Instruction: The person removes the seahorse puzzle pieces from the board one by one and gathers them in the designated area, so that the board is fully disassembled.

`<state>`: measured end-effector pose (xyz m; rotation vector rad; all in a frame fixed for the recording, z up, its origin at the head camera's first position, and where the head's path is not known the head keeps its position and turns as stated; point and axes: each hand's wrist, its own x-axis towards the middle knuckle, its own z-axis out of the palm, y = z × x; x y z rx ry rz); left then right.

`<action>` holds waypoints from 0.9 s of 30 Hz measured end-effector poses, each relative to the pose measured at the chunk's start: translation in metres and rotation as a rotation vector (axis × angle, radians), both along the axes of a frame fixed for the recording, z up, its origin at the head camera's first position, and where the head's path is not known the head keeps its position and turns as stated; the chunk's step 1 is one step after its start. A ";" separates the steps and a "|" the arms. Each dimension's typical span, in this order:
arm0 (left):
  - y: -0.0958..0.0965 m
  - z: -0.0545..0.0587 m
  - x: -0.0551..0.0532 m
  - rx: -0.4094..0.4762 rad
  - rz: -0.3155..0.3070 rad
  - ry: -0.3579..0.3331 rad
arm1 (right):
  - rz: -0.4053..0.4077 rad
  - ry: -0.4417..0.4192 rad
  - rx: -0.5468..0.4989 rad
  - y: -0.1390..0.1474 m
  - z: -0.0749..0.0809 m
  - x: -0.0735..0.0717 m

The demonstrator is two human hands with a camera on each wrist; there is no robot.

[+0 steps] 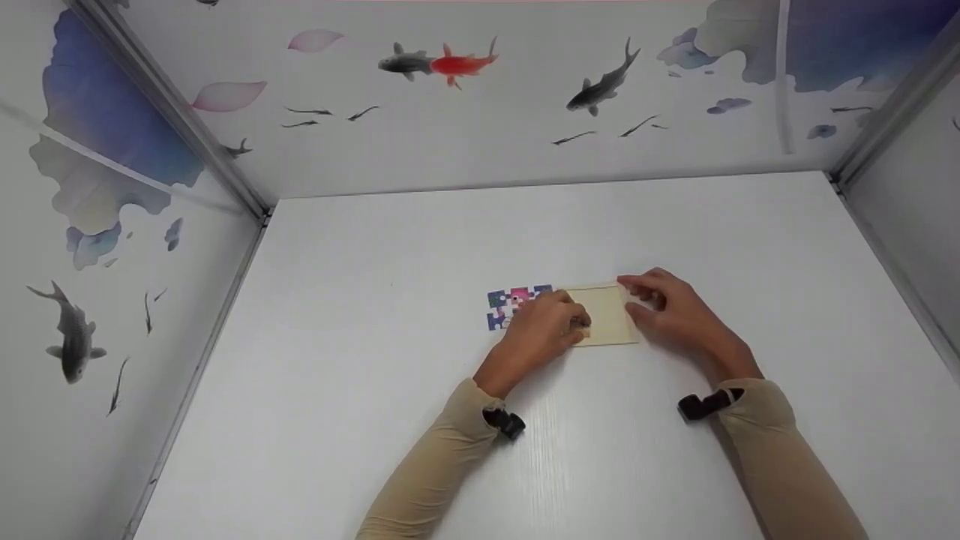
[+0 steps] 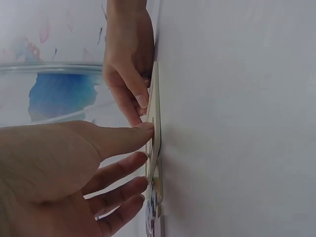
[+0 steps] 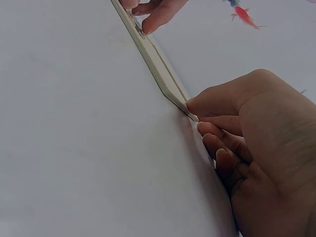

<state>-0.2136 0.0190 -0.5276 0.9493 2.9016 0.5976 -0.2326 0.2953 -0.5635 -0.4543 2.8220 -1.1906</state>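
Observation:
A thin pale-yellow wooden board (image 1: 611,319) with a raised rim lies between both hands in the head view. My left hand (image 1: 546,322) is over its left end, thumb and bent fingertips pinching a small puzzle piece (image 1: 584,330) close against the board. At the board's right edge, my right hand (image 1: 675,307) grips it between thumb and fingers near the far corner. Several colourful jigsaw pieces (image 1: 519,295), joined in a patch with blue and pink print, lie just left of the board, partly hidden under the left hand.
The white table (image 1: 360,360) carries the board and the pieces. White panels with painted fish (image 1: 461,64) rise at the back and sides. Each wrist wears a black camera mount (image 1: 504,423) at the sleeve cuff.

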 end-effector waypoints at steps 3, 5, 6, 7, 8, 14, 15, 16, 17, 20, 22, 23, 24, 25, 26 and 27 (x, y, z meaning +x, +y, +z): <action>-0.001 0.001 0.000 -0.007 0.009 -0.006 | -0.002 0.007 0.009 0.000 0.000 0.000; -0.001 0.001 0.001 -0.004 0.015 -0.013 | -0.003 0.010 0.010 0.000 0.000 0.000; -0.001 0.000 0.001 -0.003 0.017 -0.014 | -0.003 0.010 0.010 0.000 0.000 0.000; -0.001 0.000 0.002 -0.005 0.016 -0.012 | -0.002 0.009 0.009 0.000 0.000 0.000; -0.001 0.000 0.002 -0.006 0.013 -0.009 | -0.002 0.008 0.010 0.000 0.000 0.000; -0.001 -0.001 0.005 -0.049 -0.053 0.045 | 0.001 0.010 0.003 0.000 0.001 -0.001; 0.000 -0.001 0.006 -0.056 -0.064 0.049 | -0.001 0.010 0.003 0.000 0.001 -0.001; 0.000 -0.001 0.006 -0.061 -0.072 0.043 | -0.005 0.008 0.007 0.000 0.002 0.000; 0.000 -0.001 0.006 -0.065 -0.076 0.034 | -0.008 0.004 0.012 0.000 0.002 0.000; 0.000 -0.001 0.007 -0.064 -0.084 0.011 | -0.012 -0.001 0.018 0.000 0.003 0.001; -0.001 -0.001 0.006 -0.060 -0.082 0.001 | -0.009 -0.003 0.019 0.000 0.004 0.001; -0.002 -0.001 0.006 -0.055 -0.081 -0.001 | -0.007 -0.003 0.017 -0.001 0.004 0.001; -0.003 -0.001 0.005 -0.052 -0.081 0.000 | -0.005 -0.002 0.014 -0.001 0.004 0.001; -0.004 -0.001 0.004 -0.049 -0.079 0.004 | -0.003 -0.002 0.015 -0.001 0.003 0.001; -0.006 0.000 0.003 -0.044 -0.081 0.006 | -0.002 -0.003 0.015 -0.002 0.002 0.000; -0.008 0.001 0.002 -0.036 -0.082 0.011 | 0.001 -0.003 0.014 -0.002 0.001 0.000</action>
